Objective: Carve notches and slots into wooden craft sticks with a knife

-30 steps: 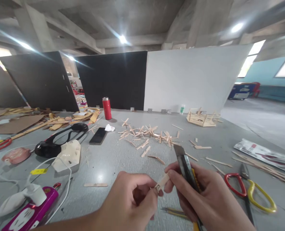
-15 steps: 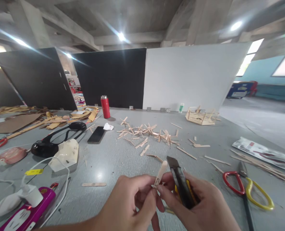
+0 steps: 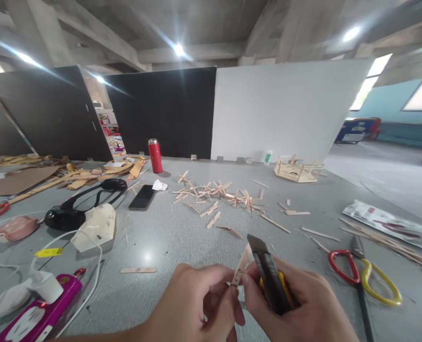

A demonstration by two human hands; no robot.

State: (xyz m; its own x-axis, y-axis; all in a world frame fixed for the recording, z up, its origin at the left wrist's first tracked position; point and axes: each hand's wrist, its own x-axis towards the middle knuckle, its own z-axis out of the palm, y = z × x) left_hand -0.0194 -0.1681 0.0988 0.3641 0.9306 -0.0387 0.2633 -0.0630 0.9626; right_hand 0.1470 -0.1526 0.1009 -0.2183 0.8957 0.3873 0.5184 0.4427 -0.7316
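My left hand [image 3: 196, 304] is closed in a pinch on the lower end of a short wooden stick [image 3: 242, 264], which points up and to the right. My right hand [image 3: 296, 308] is wrapped round a yellow and black utility knife [image 3: 267, 273], its blade end sticking up just right of the stick. Thumb and forefinger of the right hand also touch the stick's base. Both hands hover low over the grey table [image 3: 168, 237], near its front edge.
Loose wooden sticks [image 3: 218, 194] lie scattered mid-table, with a small stick frame [image 3: 296, 171] at the back right. Scissors [image 3: 363, 280] lie right of my hands. A phone [image 3: 142, 197], a red bottle [image 3: 155, 156], a black object [image 3: 79, 204] and a pink case [image 3: 36, 318] lie left.
The stick went from lying almost level between my hands to standing upright. The knife came lower and closer to me. The view tilted slightly, so things on the table shifted up.
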